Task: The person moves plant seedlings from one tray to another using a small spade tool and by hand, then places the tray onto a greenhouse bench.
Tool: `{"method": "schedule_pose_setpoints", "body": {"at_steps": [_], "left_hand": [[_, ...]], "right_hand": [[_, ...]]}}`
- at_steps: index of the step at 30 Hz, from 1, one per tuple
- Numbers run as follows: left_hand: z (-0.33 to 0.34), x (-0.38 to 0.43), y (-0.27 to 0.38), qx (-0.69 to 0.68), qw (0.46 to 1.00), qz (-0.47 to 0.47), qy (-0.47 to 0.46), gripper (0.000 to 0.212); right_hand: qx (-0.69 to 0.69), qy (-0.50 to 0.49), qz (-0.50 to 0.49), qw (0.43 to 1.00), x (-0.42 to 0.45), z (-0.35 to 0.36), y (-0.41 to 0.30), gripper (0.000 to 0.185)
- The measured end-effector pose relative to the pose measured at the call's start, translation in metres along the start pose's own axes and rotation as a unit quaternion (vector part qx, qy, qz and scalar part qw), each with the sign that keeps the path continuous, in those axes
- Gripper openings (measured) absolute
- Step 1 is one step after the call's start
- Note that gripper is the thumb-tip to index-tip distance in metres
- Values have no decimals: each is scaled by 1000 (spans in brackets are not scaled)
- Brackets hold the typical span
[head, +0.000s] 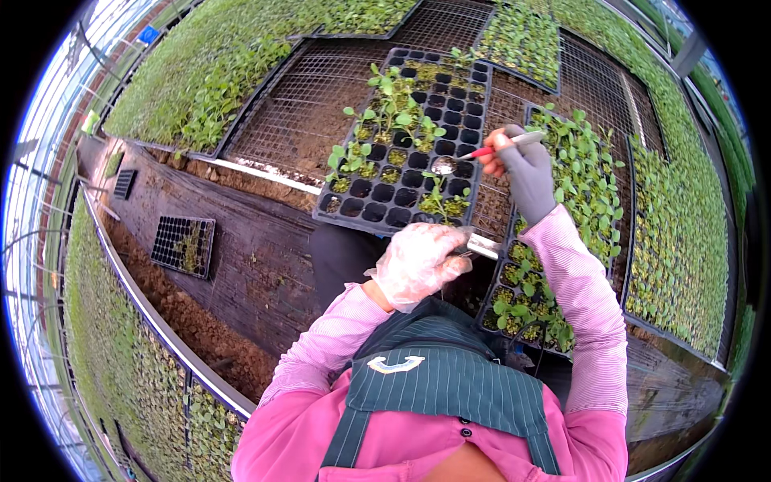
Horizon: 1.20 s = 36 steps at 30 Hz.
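My right hand [523,165], in a grey glove with bare fingertips, holds a thin tool with a red and silver handle [485,151]. The tool's tip reaches a cell with a pale bottom in the black plug tray [385,191]. Some cells of this tray hold leafy green seedlings [400,108] or mossy plugs; others look dark and hollow. My left hand [421,262], in a clear plastic glove, is at the tray's near edge with its fingers curled; whether something small is between them cannot be told.
A fuller seedling tray [578,175] stands on the right, another [524,289] nearer me. Wire mesh benches [301,96] carry dense seedling trays [241,72] around. A partly filled tray [184,244] lies on dark ground sheeting at the left, beside a bench with a metal rail [162,322].
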<state>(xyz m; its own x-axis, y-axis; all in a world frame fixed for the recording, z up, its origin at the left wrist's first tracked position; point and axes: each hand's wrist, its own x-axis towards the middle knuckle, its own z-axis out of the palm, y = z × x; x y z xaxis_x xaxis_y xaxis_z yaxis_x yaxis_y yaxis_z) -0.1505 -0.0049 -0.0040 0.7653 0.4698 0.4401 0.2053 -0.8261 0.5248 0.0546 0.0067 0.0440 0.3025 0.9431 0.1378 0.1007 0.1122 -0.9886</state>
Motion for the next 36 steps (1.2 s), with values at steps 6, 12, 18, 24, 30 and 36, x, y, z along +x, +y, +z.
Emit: {"method": "schedule_pose_setpoints", "body": {"at_steps": [6, 12, 18, 24, 30, 36], "left_hand": [[-27, -24, -56, 120, 985, -112, 44, 51], [-33, -30, -86, 149, 975, -165, 26, 58], [-35, -33, -91, 124, 976, -180, 3, 58], [-39, -36, -94, 112, 976, -188, -8, 59], [-36, -37, -91, 131, 976, -175, -23, 61], [-45, -49, -88, 136, 979, -153, 24, 59]], "right_hand": [[-76, -77, -23, 994, 30, 75, 25, 23], [-250, -160, -92, 951, 53, 112, 45, 21], [-312, -190, -78, 928, 58, 130, 58, 19], [-134, -152, 97, 975, 95, 144, 83, 25], [-98, -67, 220, 968, 129, 143, 114, 26], [-40, -45, 156, 986, 119, 139, 83, 25]]}}
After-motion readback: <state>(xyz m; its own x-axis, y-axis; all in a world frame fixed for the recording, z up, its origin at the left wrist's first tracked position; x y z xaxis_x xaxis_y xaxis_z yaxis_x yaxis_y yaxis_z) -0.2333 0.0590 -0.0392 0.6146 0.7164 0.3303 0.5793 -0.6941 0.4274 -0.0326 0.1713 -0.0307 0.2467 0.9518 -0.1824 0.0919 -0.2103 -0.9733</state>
